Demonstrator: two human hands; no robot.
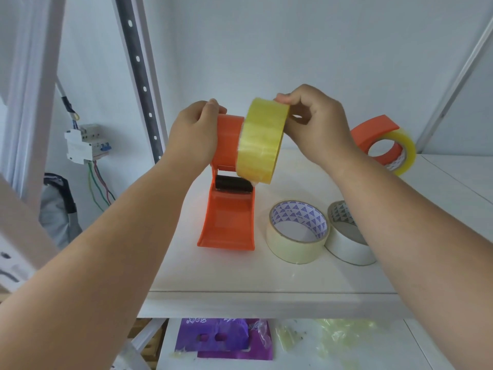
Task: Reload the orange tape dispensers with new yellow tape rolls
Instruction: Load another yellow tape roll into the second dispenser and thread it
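An orange tape dispenser (226,209) stands on its flared handle on the white shelf (266,281). My left hand (192,137) grips its round hub from the left. My right hand (314,126) holds a yellow tape roll (261,140) by its top rim and core. The roll sits against the right end of the hub, partly over it. A second orange dispenser (378,134) with a yellow roll on it lies at the back right of the shelf.
Two pale masking-tape rolls (296,231) (346,236) lie flat on the shelf just right of the dispenser's handle. A perforated metal upright (141,76) stands at the left. A purple package (221,340) and tape scraps lie on the lower shelf. A wired circuit breaker (85,142) hangs at left.
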